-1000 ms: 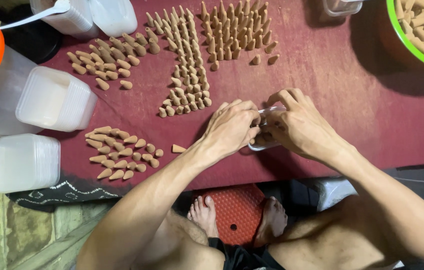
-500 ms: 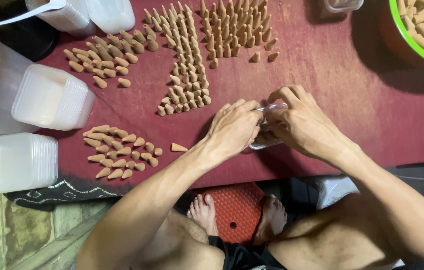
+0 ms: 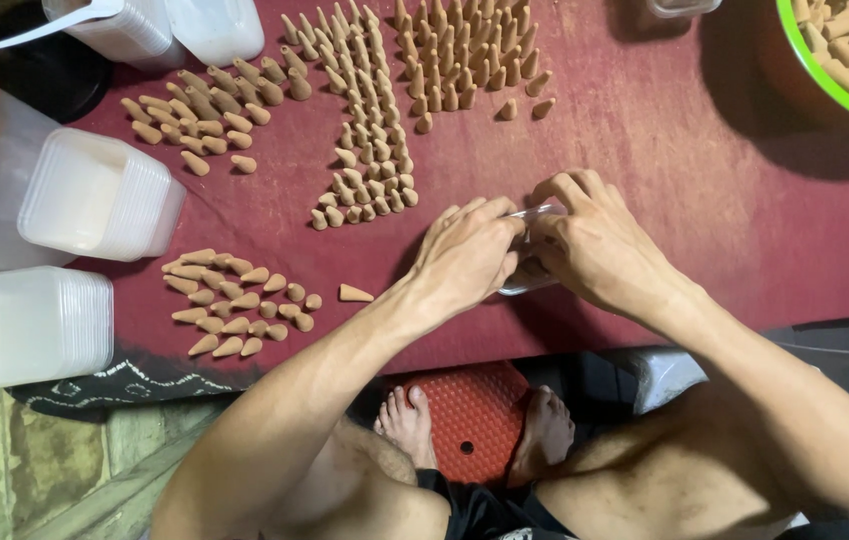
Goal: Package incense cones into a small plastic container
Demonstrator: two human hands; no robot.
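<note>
Your tan cones (image 3: 370,150) lie on a dark red cloth (image 3: 705,200). At two o'clock sits a green-rimmed bowl (image 3: 813,82); at nine, translucent white tubs (image 3: 95,195).

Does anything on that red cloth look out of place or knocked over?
One lone cone lies on its side, apart from the lying cluster to its left. Two more have toppled beside the upright rows. Both hands, left hand and right hand, cover a clear container; nothing looks spilled.

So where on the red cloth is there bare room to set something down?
Bare cloth lies between the upright cones, the green bowl and the right hand. The left half is crowded: cone piles, stacked lids.
</note>
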